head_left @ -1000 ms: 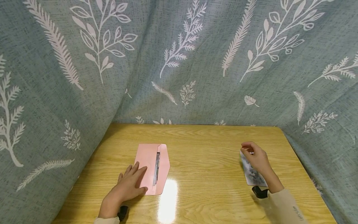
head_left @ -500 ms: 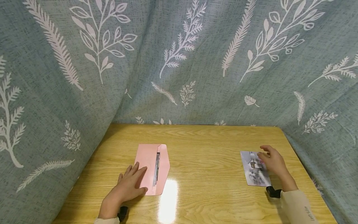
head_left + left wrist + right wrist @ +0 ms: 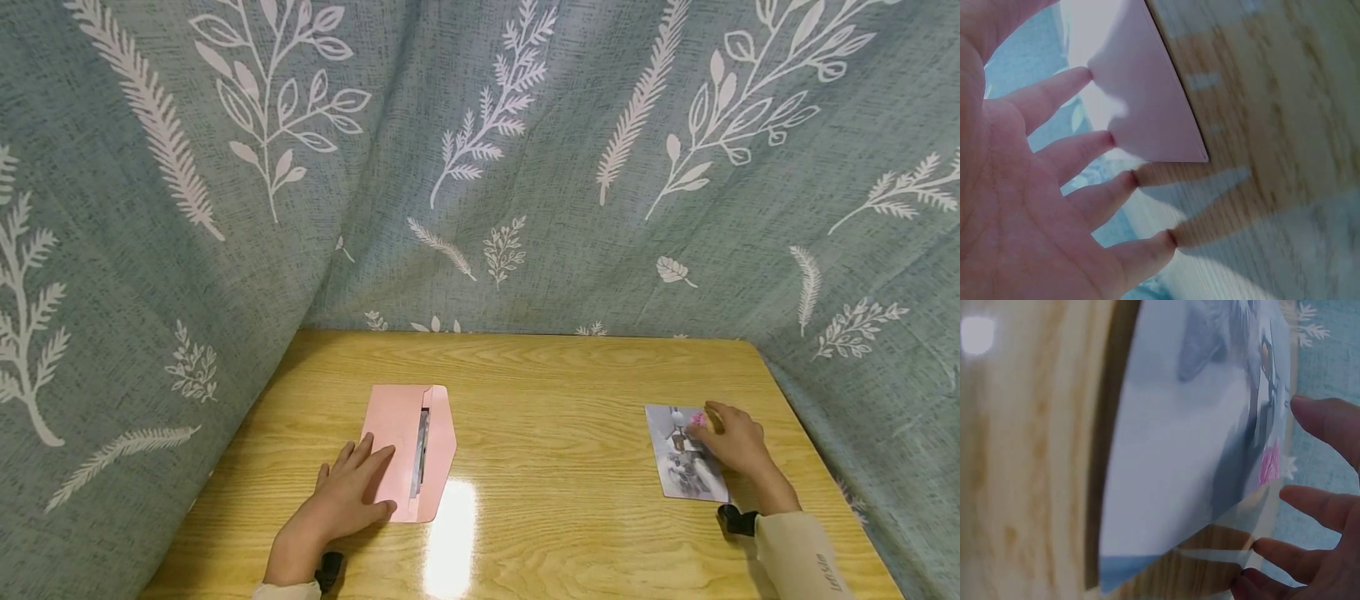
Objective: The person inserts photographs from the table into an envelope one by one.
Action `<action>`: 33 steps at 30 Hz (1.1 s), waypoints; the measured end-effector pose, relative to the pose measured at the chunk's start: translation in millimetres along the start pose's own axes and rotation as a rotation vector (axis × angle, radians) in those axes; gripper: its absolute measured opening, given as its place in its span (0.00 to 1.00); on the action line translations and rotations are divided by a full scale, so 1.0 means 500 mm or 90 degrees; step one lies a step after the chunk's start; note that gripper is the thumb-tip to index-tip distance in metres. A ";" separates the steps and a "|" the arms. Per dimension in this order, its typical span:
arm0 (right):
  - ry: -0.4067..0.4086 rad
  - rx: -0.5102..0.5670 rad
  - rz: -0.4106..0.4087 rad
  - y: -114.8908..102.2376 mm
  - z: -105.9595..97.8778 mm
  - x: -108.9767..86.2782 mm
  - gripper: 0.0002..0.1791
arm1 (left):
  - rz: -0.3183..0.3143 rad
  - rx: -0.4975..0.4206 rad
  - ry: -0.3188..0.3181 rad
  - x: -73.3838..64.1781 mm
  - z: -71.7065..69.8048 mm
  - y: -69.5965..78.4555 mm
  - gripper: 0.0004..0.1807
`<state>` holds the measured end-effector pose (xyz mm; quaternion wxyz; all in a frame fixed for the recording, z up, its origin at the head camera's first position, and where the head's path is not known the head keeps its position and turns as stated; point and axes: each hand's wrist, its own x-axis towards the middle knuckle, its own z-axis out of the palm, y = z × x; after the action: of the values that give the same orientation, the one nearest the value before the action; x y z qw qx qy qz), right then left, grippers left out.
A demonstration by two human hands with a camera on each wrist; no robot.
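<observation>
A pink envelope (image 3: 392, 417) lies on the left of the table, its pointed flap folded out to the right. A greyish printed card shows through its slot. My left hand (image 3: 343, 498) rests spread over the envelope's near left part. In the left wrist view, two fingertips touch the pink paper (image 3: 1147, 106) and two are on the wood. Toward the table's right lies a photo card (image 3: 678, 454) with a grey picture and a pink patch. My right hand (image 3: 738, 442) is at its right edge, thumb tip over the picture, fingers (image 3: 1319, 506) along the edge.
The wooden table (image 3: 555, 467) spans between the two hands, with a bright light reflection near the envelope. A green-blue curtain (image 3: 480, 167) with white leaf prints hangs behind and along both sides. Each wrist wears a small black camera.
My right hand has moved right across the photo card, uncovering its picture, then its thumb and fingers have come down at the right edge. The left hand and envelope stay put.
</observation>
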<state>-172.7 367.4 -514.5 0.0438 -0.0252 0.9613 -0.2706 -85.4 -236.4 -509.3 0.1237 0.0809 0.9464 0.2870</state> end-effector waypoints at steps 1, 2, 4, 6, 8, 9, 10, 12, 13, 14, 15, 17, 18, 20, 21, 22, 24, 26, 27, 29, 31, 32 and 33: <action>-0.002 0.000 0.002 0.001 0.002 0.000 0.42 | 0.001 0.001 0.000 0.000 0.000 0.000 0.44; -0.005 0.000 0.005 0.002 0.003 0.000 0.43 | 0.001 0.001 0.000 0.000 0.000 0.000 0.44; -0.009 0.001 0.012 0.002 0.005 0.000 0.44 | -0.001 0.000 -0.001 0.000 0.000 0.000 0.44; -0.008 -0.005 0.014 0.005 0.007 0.002 0.44 | -0.003 0.000 -0.003 0.001 -0.001 0.001 0.44; -0.007 -0.011 0.016 0.006 0.010 0.004 0.44 | -0.005 0.000 -0.004 0.001 -0.001 0.001 0.44; -0.006 -0.013 0.019 0.005 0.010 0.005 0.44 | -0.006 0.000 -0.004 0.002 -0.001 0.002 0.44; -0.006 -0.015 0.021 0.005 0.011 0.005 0.43 | -0.005 0.000 -0.004 0.002 -0.001 0.002 0.44; -0.005 -0.017 0.025 0.003 0.011 0.005 0.42 | -0.003 -0.002 -0.003 0.002 -0.002 0.003 0.44; -0.003 -0.019 0.026 0.001 0.011 0.005 0.41 | -0.002 -0.002 -0.003 0.002 -0.002 0.003 0.44; -0.003 -0.021 0.026 0.000 0.011 0.005 0.41 | -0.002 -0.004 -0.003 0.002 -0.001 0.003 0.44; -0.002 -0.023 0.026 -0.001 0.011 0.004 0.40 | -0.001 -0.004 -0.004 0.002 -0.001 0.003 0.44; 0.000 -0.024 0.027 -0.003 0.010 0.004 0.39 | -0.001 -0.005 -0.006 0.002 -0.001 0.002 0.44; 0.001 -0.022 0.029 -0.004 0.010 0.004 0.38 | -0.002 -0.007 -0.007 0.002 -0.001 0.001 0.44; 0.005 -0.015 0.033 -0.005 0.010 0.004 0.37 | -0.002 -0.006 -0.007 0.002 -0.001 0.000 0.44; 0.011 -0.015 0.030 -0.005 0.010 0.005 0.36 | -0.002 -0.006 -0.007 0.002 -0.001 0.000 0.44; 0.019 -0.014 0.027 -0.005 0.010 0.005 0.35 | -0.002 -0.005 -0.006 0.002 -0.001 -0.001 0.44; 0.040 -0.016 0.023 -0.005 0.012 0.007 0.33 | -0.002 -0.003 -0.004 0.003 -0.001 -0.001 0.44; 0.064 -0.017 0.020 -0.005 0.013 0.008 0.30 | -0.001 -0.002 -0.002 0.003 -0.001 -0.001 0.44; 0.075 -0.017 0.021 -0.005 0.014 0.008 0.28 | -0.001 -0.001 -0.002 0.003 -0.001 -0.001 0.44; 0.086 -0.002 0.037 -0.006 0.015 0.007 0.25 | -0.001 0.000 -0.002 0.003 0.000 0.000 0.44; 0.090 0.021 0.058 -0.008 0.016 0.007 0.22 | -0.003 0.001 -0.003 0.003 0.000 0.000 0.44; 0.092 0.035 0.069 -0.009 0.015 0.007 0.21 | -0.003 0.002 -0.003 0.003 0.000 0.000 0.44; 0.090 0.053 0.083 -0.011 0.015 0.007 0.20 | -0.004 0.003 -0.003 0.003 0.000 0.000 0.44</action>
<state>-175.5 358.4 -518.3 -0.0057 0.0583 0.9495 -0.3083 -86.7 -236.1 -509.6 0.1264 0.0791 0.9471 0.2843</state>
